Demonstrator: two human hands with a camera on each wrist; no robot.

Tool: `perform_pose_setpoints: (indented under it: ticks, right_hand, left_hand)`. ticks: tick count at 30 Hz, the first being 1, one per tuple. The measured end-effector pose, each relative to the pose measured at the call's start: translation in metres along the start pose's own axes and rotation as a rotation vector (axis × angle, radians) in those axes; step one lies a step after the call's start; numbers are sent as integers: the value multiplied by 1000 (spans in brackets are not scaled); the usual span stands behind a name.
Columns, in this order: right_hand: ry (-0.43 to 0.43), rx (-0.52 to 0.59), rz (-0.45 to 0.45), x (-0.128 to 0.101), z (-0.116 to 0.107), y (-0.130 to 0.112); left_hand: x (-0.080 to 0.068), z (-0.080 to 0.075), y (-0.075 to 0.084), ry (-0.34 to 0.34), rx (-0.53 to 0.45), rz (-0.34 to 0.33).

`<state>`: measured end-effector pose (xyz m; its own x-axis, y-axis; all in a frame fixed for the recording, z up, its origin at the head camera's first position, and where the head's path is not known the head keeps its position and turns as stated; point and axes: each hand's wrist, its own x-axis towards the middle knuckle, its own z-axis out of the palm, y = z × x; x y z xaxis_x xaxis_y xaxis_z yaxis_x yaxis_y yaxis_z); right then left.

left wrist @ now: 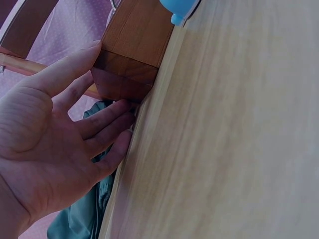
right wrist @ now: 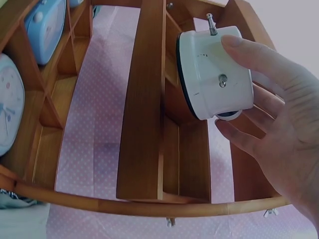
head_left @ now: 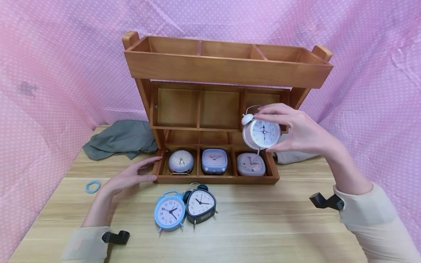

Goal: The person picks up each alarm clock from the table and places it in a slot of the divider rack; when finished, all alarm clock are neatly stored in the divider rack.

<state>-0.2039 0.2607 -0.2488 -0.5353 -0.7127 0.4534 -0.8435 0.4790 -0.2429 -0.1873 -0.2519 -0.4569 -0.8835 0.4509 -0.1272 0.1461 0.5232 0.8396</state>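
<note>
The table (head_left: pixel 263 226) is made of light wood with long stripes. A brown wooden shelf (head_left: pixel 227 69) stands on it at the back. In front of the shelf lie two clocks, touching — a blue clock (head_left: pixel 169 212) and a black clock (head_left: pixel 200 205). A grey cloth (head_left: pixel 120 138) lies crumpled at the back left, beside the shelf. A small blue ring (head_left: pixel 93 186) lies near the left edge — well apart from the clocks.

Left hand (head_left: pixel 131 176) flat, fingers straight; right hand (head_left: pixel 297 129) raised, curled.
</note>
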Motion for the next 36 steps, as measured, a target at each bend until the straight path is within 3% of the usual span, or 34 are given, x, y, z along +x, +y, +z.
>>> perform_pose_setpoints:
  ticks: [10,17,25,36]
  right_hand:
    - [57,-71,89,8,-7,10]
    - [63,-118,81,10,-8,24]
    - [38,-153,145,13,-8,36]
    - [-10,-146,156,14,-6,45]
  left_hand:
    - [-1,1,-1,5,4,-4]
    - [-2,0,1,5,11,-10]
    - [-4,-2,5,-2,14,-4]
    - [-2,0,0,11,16,0]
